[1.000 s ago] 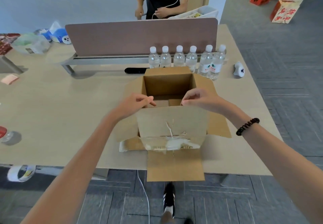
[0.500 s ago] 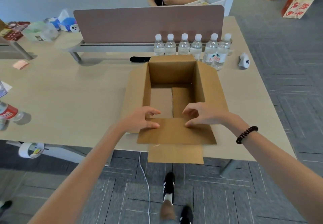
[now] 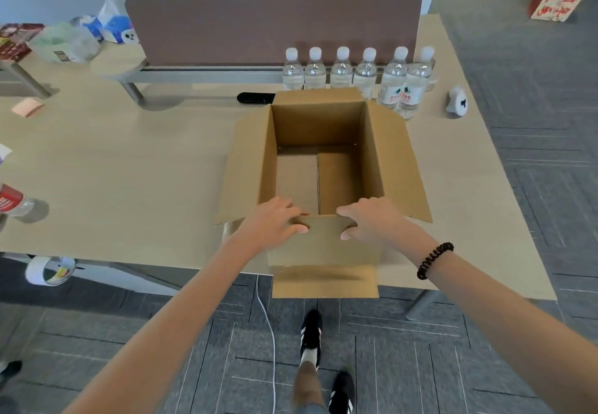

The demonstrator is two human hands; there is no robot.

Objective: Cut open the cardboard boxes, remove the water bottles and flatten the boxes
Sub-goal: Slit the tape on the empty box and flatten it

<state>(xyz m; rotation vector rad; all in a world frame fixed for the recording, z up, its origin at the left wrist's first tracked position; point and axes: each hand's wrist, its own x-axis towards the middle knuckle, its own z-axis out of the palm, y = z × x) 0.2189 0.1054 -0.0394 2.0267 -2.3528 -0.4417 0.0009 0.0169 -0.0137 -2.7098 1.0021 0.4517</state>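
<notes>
An open brown cardboard box (image 3: 318, 129) stands upright on the beige table (image 3: 129, 167), its flaps spread outward and nothing inside. My left hand (image 3: 273, 224) and my right hand (image 3: 372, 218) both grip the box's near top edge, fingers curled inside over the rim and thumbs on the outer wall. The near flap hangs down past the table's front edge. Several clear water bottles (image 3: 356, 72) with white caps stand in a row just behind the box.
A brown divider panel (image 3: 271, 28) runs behind the bottles, with a person standing beyond it. A black object (image 3: 254, 98) lies left of the box's far corner; a white tape dispenser (image 3: 457, 104) sits at right. A tape roll (image 3: 48, 271) hangs at the table's front left.
The box was tipped toward me with its taped bottom showing; it has been set upright on the table. Both hands stayed on its near edge and came lower.
</notes>
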